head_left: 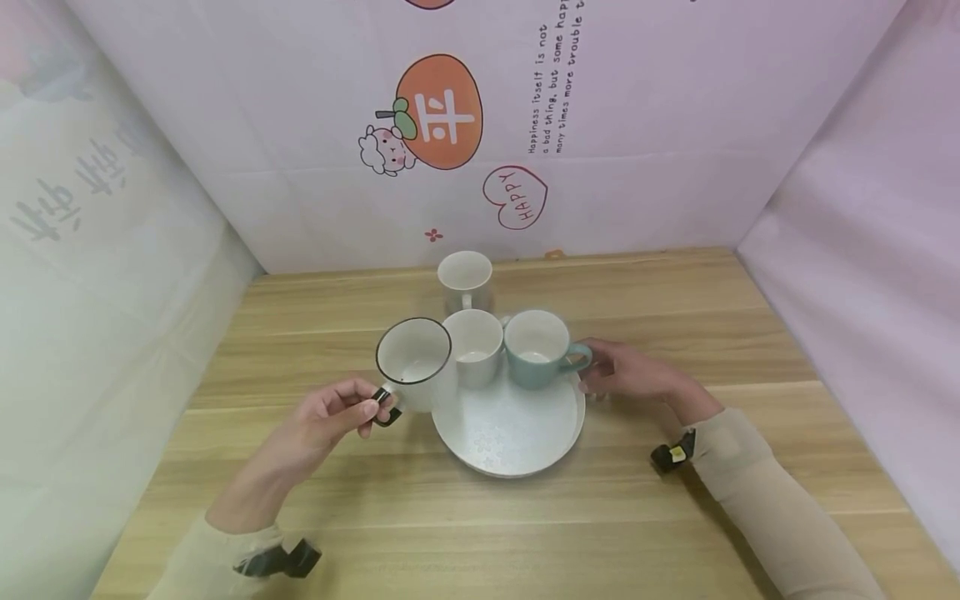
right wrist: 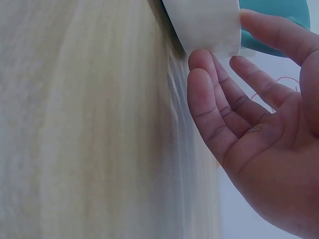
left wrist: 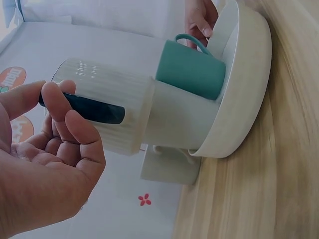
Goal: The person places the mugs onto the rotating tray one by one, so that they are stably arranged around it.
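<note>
My left hand (head_left: 330, 421) pinches the black handle (left wrist: 97, 108) of a ribbed white mug (head_left: 431, 383) with a black rim. This mug is held up over the tray's left edge, its base clear of the tray in the left wrist view. On the round white tray (head_left: 510, 433) stand a plain white mug (head_left: 480, 367) and a teal mug (head_left: 534, 367), side by side toward the back. At the tray's right side is my right hand (head_left: 630, 371), its thumb on the rim and fingertips at the wall's lower edge (right wrist: 209, 30), just beside the teal mug's handle.
Another white mug (head_left: 465, 275) stands on the wooden table (head_left: 420, 525) behind the tray, near the back wall. Printed white cloth (head_left: 315, 125) encloses the table at the back and both sides.
</note>
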The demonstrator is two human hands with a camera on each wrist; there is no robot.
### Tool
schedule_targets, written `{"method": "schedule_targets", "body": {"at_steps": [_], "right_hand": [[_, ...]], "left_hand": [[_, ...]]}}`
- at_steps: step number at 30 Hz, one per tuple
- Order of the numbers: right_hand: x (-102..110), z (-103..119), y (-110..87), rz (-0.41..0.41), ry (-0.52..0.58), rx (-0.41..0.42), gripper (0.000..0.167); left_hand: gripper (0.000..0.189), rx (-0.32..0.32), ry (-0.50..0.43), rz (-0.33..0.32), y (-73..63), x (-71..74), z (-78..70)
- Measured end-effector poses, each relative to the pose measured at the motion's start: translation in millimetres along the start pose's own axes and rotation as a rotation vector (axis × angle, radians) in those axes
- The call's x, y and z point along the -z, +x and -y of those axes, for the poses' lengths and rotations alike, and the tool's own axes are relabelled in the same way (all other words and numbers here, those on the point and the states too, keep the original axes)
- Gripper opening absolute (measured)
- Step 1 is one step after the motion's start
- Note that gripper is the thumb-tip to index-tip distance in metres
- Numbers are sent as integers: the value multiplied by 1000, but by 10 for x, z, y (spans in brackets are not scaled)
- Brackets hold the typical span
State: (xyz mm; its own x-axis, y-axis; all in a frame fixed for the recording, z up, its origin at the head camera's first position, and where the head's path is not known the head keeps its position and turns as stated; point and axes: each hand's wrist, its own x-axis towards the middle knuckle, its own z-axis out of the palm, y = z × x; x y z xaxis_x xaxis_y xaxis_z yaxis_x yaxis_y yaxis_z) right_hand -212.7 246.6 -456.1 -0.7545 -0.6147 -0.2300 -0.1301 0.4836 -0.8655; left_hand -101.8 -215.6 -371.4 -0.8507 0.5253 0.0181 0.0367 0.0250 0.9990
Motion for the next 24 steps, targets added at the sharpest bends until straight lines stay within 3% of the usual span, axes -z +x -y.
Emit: {"method": "schedule_targets", "body": {"at_steps": [10,17,24], "right_hand": [[-1,6,-4,-10,-15,-14,53],[4,-1,2,-5,-13,-8,53],[7,-4,6,-5,-4,-7,50]], "left_hand": [[11,-1,9,70,22,-131,40],[26,55,34,71,78,-254,67],[26,56,30,92,141,-344,119]]}}
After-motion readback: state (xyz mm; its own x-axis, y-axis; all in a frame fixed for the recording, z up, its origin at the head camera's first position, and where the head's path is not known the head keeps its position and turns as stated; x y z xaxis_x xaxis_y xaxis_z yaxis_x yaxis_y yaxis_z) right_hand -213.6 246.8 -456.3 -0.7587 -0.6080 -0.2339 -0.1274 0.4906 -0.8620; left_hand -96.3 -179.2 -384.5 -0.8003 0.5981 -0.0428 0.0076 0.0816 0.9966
